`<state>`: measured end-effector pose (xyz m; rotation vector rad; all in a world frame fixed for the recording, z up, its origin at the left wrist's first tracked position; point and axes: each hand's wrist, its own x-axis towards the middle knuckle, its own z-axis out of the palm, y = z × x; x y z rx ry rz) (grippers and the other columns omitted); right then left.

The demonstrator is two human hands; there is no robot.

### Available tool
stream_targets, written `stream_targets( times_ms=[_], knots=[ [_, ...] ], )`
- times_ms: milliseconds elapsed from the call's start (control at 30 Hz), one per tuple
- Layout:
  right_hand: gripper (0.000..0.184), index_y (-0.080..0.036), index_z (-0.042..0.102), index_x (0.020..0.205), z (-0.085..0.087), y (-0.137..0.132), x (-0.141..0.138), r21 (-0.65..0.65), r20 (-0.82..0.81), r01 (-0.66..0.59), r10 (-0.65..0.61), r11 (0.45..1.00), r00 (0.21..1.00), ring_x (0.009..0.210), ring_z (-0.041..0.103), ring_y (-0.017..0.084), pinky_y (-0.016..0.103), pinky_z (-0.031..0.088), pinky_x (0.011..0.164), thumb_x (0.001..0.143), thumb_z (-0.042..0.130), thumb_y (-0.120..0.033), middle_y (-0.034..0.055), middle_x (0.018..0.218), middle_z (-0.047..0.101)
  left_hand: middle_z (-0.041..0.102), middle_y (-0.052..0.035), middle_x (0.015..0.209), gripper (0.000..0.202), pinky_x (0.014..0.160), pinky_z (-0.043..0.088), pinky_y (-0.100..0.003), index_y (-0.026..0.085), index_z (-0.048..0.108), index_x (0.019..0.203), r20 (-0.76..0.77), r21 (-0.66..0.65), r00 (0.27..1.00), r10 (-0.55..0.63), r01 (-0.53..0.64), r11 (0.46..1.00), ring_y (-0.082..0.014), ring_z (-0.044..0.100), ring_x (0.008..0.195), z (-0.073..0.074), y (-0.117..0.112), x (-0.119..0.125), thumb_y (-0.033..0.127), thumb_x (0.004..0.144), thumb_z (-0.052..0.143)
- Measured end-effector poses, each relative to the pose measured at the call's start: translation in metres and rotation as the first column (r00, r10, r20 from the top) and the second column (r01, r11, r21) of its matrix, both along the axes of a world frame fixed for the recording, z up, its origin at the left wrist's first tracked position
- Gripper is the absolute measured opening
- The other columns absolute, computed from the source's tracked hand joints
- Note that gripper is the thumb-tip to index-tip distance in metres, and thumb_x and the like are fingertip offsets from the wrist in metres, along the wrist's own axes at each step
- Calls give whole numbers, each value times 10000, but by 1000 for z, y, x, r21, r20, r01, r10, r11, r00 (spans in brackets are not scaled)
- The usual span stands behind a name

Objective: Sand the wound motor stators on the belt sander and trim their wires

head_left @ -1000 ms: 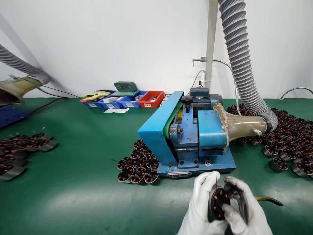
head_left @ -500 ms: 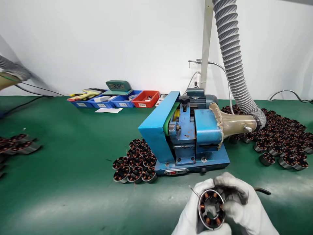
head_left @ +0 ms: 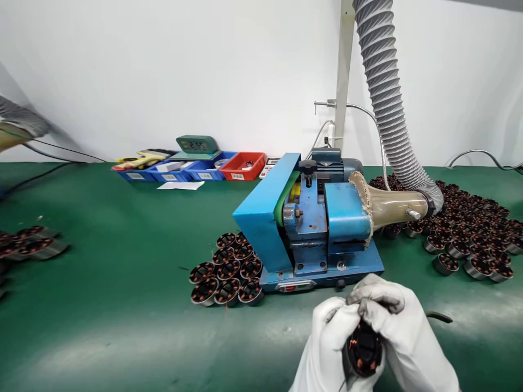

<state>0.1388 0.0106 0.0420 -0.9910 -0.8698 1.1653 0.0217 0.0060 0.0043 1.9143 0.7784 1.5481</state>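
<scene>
Both hands wear white gloves and are together at the lower right, in front of the blue belt machine (head_left: 306, 218). My left hand (head_left: 329, 340) is wrapped round a motor stator (head_left: 363, 348), a metal ring with copper windings and a dark core, its open face tilted toward me. At the stator's upper edge, my right hand (head_left: 394, 318) is closed in a pinch, its thumb and forefinger meeting the left thumb. What lies between those fingertips is hidden. Dark smudges mark the right glove's fingers. A thin wire end shows below the left hand.
Several stators (head_left: 226, 269) stand packed against the machine's left side, and a large group (head_left: 469, 228) spreads to its right. More stators (head_left: 35, 242) sit at the far left. A grey hose (head_left: 379, 81) drops to the machine. Blue bins (head_left: 204, 173) and a red bin (head_left: 244, 166) line the wall.
The stator has been turned in the left hand, its face now tilted and more shaded. My right fingers have moved from its right side up to its top edge and pinched together.
</scene>
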Motion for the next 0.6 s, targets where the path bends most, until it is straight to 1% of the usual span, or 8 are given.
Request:
stream_targets(
  times_ms=[100, 167, 200, 267, 333, 433, 533, 600],
  knots=[
    [181, -195, 749, 611, 3, 1, 7, -58, -296, 49, -64, 997, 953, 517, 565, 108, 193, 466, 476, 600, 845, -349, 8, 588, 660, 467, -46, 1056, 614, 855, 481, -240, 225, 442, 1243, 52, -3, 999, 14, -13, 1000, -161, 531, 994, 1, 1, 3, -4, 698, 610],
    [182, -225, 755, 672, -1, -1, 15, -90, -457, 176, -197, 980, 867, 503, 572, 89, 166, 487, 470, 605, 843, -369, -10, 608, 676, 468, -32, 1057, 590, 877, 465, -248, 253, 443, 1224, 98, -97, 994, 56, -47, 994, -154, 519, 989, 0, -1, 5, 29, 708, 623],
    [170, -241, 760, 704, -5, -3, 17, -96, -470, 252, -267, 963, 841, 524, 599, 92, 168, 514, 500, 617, 837, -365, -11, 634, 699, 469, -30, 1081, 582, 901, 457, -265, 271, 441, 1221, 102, -170, 990, 97, -79, 982, -156, 522, 1001, -2, -2, 7, 52, 714, 622],
    [181, -251, 769, 761, -16, -5, 17, -70, -357, 348, -349, 935, 866, 625, 677, 135, 208, 568, 608, 626, 830, -356, 13, 720, 752, 478, -34, 1151, 559, 941, 452, -316, 300, 445, 1214, 85, -357, 980, 182, -140, 924, -177, 541, 1041, -7, -2, 13, 120, 719, 629],
    [313, -234, 774, 840, -27, -4, 11, -20, -146, 302, -301, 953, 942, 762, 723, 221, 282, 594, 703, 562, 857, -352, 63, 838, 783, 501, -58, 1206, 558, 954, 461, -376, 292, 456, 1203, 141, -521, 968, 207, -105, 847, -227, 561, 1083, -14, 3, 21, 206, 695, 670],
    [498, -211, 750, 956, -38, 4, -1, -91, 162, 203, -187, 975, 969, 881, 724, 305, 362, 597, 774, 487, 876, -318, 99, 955, 778, 562, -95, 1168, 600, 869, 524, -412, 263, 458, 1165, 406, -679, 894, 187, 158, 717, -274, 624, 1021, -20, 17, 35, 362, 645, 742],
    [450, -182, 717, 1002, -39, 17, -9, -175, 333, 281, -211, 944, 919, 902, 722, 302, 381, 589, 801, 589, 812, -333, 112, 974, 773, 616, -90, 1059, 618, 795, 556, -405, 257, 426, 1136, 601, -750, 741, 298, 394, 532, -251, 681, 897, -17, 32, 49, 548, 661, 694],
    [414, -176, 702, 1008, -37, 26, -11, -158, 361, 331, -257, 931, 896, 916, 718, 293, 384, 579, 819, 635, 776, -339, 113, 983, 770, 620, -90, 1068, 668, 817, 549, -400, 261, 401, 1124, 656, -745, 651, 382, 476, 468, -239, 688, 893, -14, 40, 55, 632, 637, 670]
  ],
)
